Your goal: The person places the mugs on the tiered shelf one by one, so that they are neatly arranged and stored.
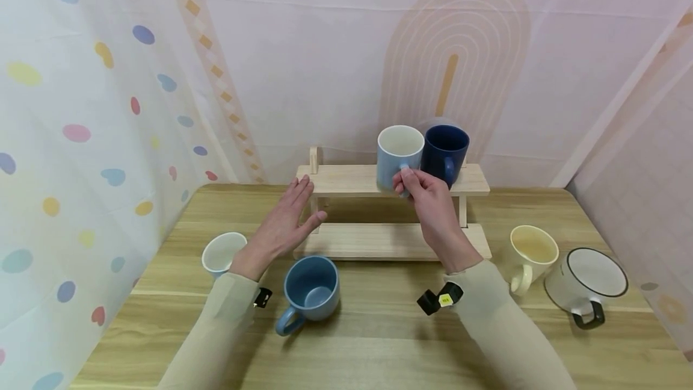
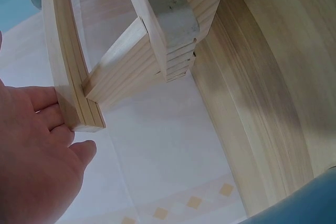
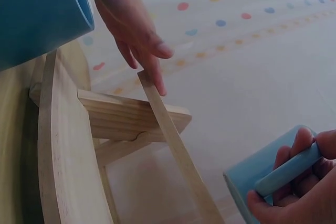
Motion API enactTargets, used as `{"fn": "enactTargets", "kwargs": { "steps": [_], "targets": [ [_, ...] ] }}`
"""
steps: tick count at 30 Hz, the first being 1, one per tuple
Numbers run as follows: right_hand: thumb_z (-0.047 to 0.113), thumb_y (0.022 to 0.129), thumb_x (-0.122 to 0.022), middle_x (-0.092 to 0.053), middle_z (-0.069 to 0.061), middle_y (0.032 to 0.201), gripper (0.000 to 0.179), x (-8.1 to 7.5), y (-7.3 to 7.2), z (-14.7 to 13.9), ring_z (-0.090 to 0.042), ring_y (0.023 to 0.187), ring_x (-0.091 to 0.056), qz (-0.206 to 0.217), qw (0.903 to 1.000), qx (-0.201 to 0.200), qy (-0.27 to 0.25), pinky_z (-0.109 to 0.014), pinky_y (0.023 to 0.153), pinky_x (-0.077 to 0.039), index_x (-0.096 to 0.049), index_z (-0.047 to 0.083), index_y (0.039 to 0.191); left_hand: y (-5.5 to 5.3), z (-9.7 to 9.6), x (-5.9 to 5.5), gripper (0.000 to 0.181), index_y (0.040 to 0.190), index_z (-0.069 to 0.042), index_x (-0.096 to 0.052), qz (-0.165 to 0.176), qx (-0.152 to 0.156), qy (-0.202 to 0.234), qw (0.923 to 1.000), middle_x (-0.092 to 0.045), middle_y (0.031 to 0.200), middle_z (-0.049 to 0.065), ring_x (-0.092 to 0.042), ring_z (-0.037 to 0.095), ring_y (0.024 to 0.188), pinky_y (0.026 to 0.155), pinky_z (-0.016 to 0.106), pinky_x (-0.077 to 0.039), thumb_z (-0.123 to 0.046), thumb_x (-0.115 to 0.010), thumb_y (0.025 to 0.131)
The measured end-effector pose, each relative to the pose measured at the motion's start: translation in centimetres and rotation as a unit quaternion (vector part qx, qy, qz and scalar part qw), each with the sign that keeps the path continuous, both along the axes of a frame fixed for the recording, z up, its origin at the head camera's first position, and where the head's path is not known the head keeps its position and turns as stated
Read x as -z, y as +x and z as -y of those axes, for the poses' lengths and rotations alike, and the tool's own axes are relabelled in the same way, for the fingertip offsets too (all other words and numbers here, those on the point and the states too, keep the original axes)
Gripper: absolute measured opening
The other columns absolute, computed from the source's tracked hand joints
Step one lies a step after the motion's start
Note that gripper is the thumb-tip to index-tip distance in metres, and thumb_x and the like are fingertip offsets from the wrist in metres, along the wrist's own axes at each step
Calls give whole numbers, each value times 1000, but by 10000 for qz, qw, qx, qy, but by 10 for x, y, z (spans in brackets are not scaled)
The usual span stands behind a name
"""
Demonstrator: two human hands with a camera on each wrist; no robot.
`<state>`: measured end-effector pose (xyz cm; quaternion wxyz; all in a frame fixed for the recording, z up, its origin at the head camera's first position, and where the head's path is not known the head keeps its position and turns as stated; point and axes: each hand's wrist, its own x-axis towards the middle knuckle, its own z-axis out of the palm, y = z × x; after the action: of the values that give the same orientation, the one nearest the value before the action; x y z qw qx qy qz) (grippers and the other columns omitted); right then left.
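Observation:
A light blue mug (image 1: pixel 388 168) with a white inside stands upright at the upper board of a two-tier wooden shelf (image 1: pixel 343 179). My right hand (image 1: pixel 434 204) pinches its handle, and the right wrist view shows the fingers curled round that handle (image 3: pixel 289 170). Close on its right is a navy blue mug (image 1: pixel 446 139) on the same board. My left hand (image 1: pixel 281 224) rests at the left end of the upper board, its fingers extended; in the left wrist view the fingertips touch the board's end (image 2: pixel 79 114).
On the wooden table (image 1: pixel 373 342), a blue-grey mug (image 1: pixel 312 287) stands before the shelf, and a white-lined cup (image 1: pixel 224 251) is partly hidden behind my left forearm. A pale yellow mug (image 1: pixel 533 251) and a white enamel mug (image 1: pixel 587 281) with a black handle stand at right.

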<state>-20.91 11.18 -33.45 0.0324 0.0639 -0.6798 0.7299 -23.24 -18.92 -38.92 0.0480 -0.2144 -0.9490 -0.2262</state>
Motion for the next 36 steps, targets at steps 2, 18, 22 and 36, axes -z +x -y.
{"fn": "enactTargets", "kwargs": {
  "steps": [2,18,22,36],
  "targets": [
    [32,111,-48,-59,-8,99,42,0,-3,1,-22,104,-53,32,10000,40,24,-32,99,-44,-64,-7,114,0,0,0,89,164,-1,-23,-18,17,10,10000,-13,173,13,-3,30,160,126,53,-16,-65,-41,104],
    [31,111,-49,-61,-5,95,42,5,-20,6,-21,99,-53,228,9993,284,-32,-35,96,-42,-66,-8,116,1,0,-1,88,164,-3,-22,48,-16,-44,10000,-11,173,12,-2,29,160,127,53,-14,-63,-42,105],
    [30,111,-49,-61,-3,94,42,6,-22,7,-20,98,-54,243,9992,305,-6,-35,95,-43,-65,-9,116,1,1,-1,89,164,-3,-21,65,-43,-51,10000,-12,173,12,-2,29,160,127,52,-14,-65,-41,104],
    [31,111,-50,-62,-5,96,43,8,-26,10,-23,102,-53,360,9990,262,36,-38,96,-44,-66,-8,117,2,3,-1,91,164,-3,-21,56,-25,-105,9999,-12,173,12,-1,29,160,127,52,-12,-67,-40,103]
  ]
}}
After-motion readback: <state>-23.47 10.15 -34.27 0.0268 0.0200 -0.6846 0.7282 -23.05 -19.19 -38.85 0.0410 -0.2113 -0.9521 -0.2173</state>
